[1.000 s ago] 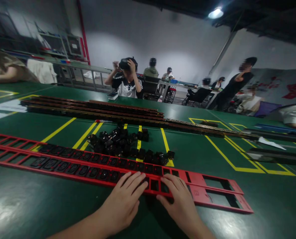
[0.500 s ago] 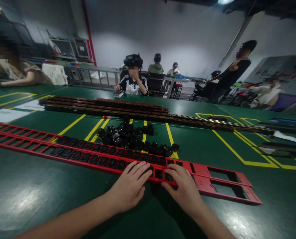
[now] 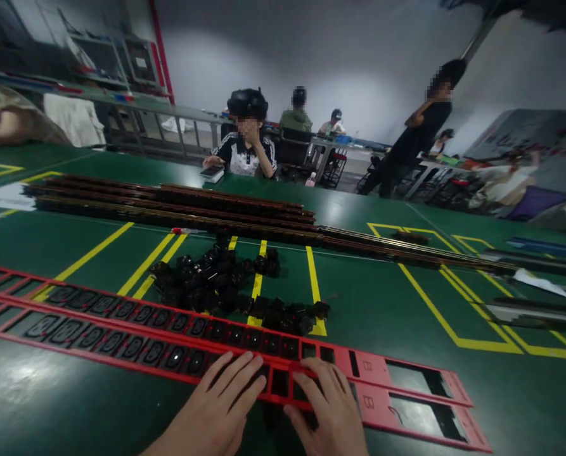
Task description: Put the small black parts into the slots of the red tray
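Note:
Two long red frames (image 3: pixel 387 380) lie side by side across the green table (image 3: pixel 382 310) in front of me, with black sockets (image 3: pixel 197 361) seated in many of their slots. My left hand (image 3: pixel 218 411) lies flat on the near frame, fingers spread over the last filled slots. My right hand (image 3: pixel 328 411) rests beside it, fingertips on the empty slots. Neither hand holds anything. A heap of loose black sockets (image 3: pixel 216 282) sits just beyond the frames.
Long dark rails (image 3: pixel 178 206) lie stacked across the table farther back. Yellow lines mark the tabletop. A seated person (image 3: pixel 244 142) wearing a headset faces me across the table, and others sit or stand behind. More strips (image 3: pixel 530 310) lie at the right.
My view has dropped and shifted, so both hands now sit lower in the picture. The hands stay on the near red frame. The person opposite has lowered one arm to the table.

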`<state>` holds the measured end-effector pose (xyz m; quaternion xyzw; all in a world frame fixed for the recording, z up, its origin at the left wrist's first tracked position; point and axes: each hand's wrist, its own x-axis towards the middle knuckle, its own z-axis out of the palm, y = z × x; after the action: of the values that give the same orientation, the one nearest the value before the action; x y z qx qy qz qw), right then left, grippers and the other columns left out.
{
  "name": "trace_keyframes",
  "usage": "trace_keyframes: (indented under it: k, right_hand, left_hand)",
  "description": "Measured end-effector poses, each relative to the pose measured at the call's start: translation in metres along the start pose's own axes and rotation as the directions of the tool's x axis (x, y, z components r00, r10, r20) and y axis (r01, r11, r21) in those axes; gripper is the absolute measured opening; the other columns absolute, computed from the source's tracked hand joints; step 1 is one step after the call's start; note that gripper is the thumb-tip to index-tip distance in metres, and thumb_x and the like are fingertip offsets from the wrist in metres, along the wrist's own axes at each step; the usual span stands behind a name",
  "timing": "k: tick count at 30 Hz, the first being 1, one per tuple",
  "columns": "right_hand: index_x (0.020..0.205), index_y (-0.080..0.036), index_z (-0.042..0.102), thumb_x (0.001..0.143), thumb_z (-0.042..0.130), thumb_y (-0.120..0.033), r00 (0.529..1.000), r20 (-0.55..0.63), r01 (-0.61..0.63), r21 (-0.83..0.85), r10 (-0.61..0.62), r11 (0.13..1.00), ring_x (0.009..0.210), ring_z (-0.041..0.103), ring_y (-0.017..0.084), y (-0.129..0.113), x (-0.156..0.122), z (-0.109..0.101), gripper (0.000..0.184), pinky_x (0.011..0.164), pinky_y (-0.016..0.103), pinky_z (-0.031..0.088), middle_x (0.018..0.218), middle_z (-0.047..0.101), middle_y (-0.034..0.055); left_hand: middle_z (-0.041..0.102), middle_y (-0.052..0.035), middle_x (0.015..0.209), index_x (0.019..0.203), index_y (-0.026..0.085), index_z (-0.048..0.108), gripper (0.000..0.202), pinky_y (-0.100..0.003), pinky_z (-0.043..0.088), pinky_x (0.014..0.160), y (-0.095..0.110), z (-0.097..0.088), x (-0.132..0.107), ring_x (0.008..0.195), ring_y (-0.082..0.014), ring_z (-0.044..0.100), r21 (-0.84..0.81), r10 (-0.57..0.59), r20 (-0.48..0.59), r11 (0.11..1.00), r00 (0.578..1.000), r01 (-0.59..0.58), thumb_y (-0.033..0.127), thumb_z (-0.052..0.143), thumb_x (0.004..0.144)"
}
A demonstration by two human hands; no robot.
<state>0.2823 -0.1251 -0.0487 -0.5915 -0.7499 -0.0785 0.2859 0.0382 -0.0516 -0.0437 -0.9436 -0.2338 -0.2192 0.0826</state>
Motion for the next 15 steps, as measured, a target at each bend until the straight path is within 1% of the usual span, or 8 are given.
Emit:
trace_keyframes:
  k: [2, 4, 5, 6, 8, 11, 13, 15]
  right_hand:
    - [0.114, -0.023, 0.062, 0.077, 0.068, -0.020, 1.000, 0.002, 0.023, 0.003, -0.023, 1.000, 0.103, 0.064, 0.030, 0.003, 0.002, 0.002, 0.038, 0.085, 0.048, 0.056, 0.118, 0.066, 0.0111]
    - [0.116, -0.024, 0.062, 0.078, 0.070, -0.022, 0.998, 0.048, 0.034, -0.002, -0.034, 0.999, 0.108, 0.063, 0.030, 0.004, 0.006, -0.002, 0.039, 0.086, 0.047, 0.056, 0.122, 0.065, 0.0105]
    - [0.115, -0.025, 0.063, 0.079, 0.070, -0.022, 0.998, 0.058, 0.002, -0.002, -0.002, 1.000, 0.109, 0.062, 0.030, 0.004, 0.009, -0.005, 0.037, 0.088, 0.048, 0.055, 0.123, 0.065, 0.0102]
    - [0.112, -0.024, 0.064, 0.079, 0.070, -0.022, 0.999, 0.046, -0.028, 0.001, 0.028, 1.000, 0.109, 0.062, 0.030, 0.003, 0.012, -0.007, 0.034, 0.089, 0.049, 0.054, 0.122, 0.065, 0.0104]
    - [0.109, -0.023, 0.066, 0.081, 0.071, -0.023, 0.996, 0.052, -0.074, 0.017, 0.073, 0.997, 0.110, 0.062, 0.030, 0.001, 0.017, -0.011, 0.029, 0.091, 0.050, 0.052, 0.121, 0.065, 0.0112]
    - [0.107, -0.021, 0.066, 0.083, 0.071, -0.028, 0.994, 0.089, -0.072, 0.047, 0.068, 0.996, 0.110, 0.062, 0.029, 0.000, 0.022, -0.011, 0.026, 0.094, 0.050, 0.050, 0.118, 0.065, 0.0113]
    - [0.108, -0.021, 0.066, 0.084, 0.071, -0.028, 0.991, 0.113, -0.072, 0.058, 0.065, 0.996, 0.111, 0.062, 0.028, 0.002, 0.024, -0.010, 0.026, 0.095, 0.048, 0.049, 0.119, 0.065, 0.0110]
    - [0.107, -0.020, 0.066, 0.084, 0.071, -0.028, 0.991, 0.115, -0.071, 0.040, 0.066, 0.997, 0.112, 0.062, 0.028, 0.004, 0.027, -0.009, 0.025, 0.096, 0.048, 0.048, 0.119, 0.065, 0.0109]
  left_hand:
    - [0.056, -0.0011, 0.145, 0.129, 0.024, 0.060, 0.043, -0.039, 0.031, 0.120, -0.002, 0.003, 0.001, 0.137, -0.0206, 0.043, -0.004, -0.012, -0.064, 1.000, 0.998, 0.012, 0.022, 0.054, 0.087]
    - [0.051, -0.0011, 0.149, 0.137, 0.024, 0.055, 0.052, -0.039, 0.035, 0.118, -0.004, 0.002, 0.003, 0.139, -0.0205, 0.042, -0.028, 0.005, -0.019, 1.000, 1.000, -0.005, 0.017, 0.052, 0.085]
    - [0.049, -0.0014, 0.151, 0.140, 0.023, 0.051, 0.057, -0.041, 0.037, 0.117, -0.005, 0.001, 0.005, 0.140, -0.0209, 0.042, -0.050, -0.001, 0.014, 0.999, 1.000, 0.001, 0.014, 0.051, 0.084]
    - [0.049, -0.0019, 0.151, 0.141, 0.023, 0.050, 0.058, -0.043, 0.038, 0.116, -0.006, -0.001, 0.007, 0.139, -0.0218, 0.043, -0.071, -0.010, 0.015, 0.997, 1.000, 0.011, 0.012, 0.050, 0.084]
    - [0.050, -0.0032, 0.150, 0.138, 0.023, 0.052, 0.053, -0.048, 0.038, 0.116, -0.006, -0.003, 0.010, 0.138, -0.0233, 0.044, -0.124, -0.047, 0.052, 0.991, 0.998, 0.054, 0.013, 0.049, 0.086]
    - [0.050, -0.0056, 0.150, 0.137, 0.021, 0.052, 0.049, -0.051, 0.035, 0.118, -0.007, -0.001, 0.013, 0.139, -0.0253, 0.043, -0.183, -0.086, 0.097, 0.978, 0.992, 0.102, 0.015, 0.049, 0.089]
    - [0.049, -0.0062, 0.150, 0.139, 0.021, 0.051, 0.049, -0.052, 0.033, 0.119, -0.008, 0.000, 0.014, 0.139, -0.0256, 0.043, -0.202, -0.072, 0.109, 0.975, 0.991, 0.093, 0.017, 0.049, 0.090]
    - [0.049, -0.0070, 0.150, 0.139, 0.021, 0.050, 0.048, -0.052, 0.031, 0.120, -0.009, 0.002, 0.016, 0.139, -0.0260, 0.042, -0.205, -0.063, 0.097, 0.975, 0.993, 0.082, 0.019, 0.051, 0.090]
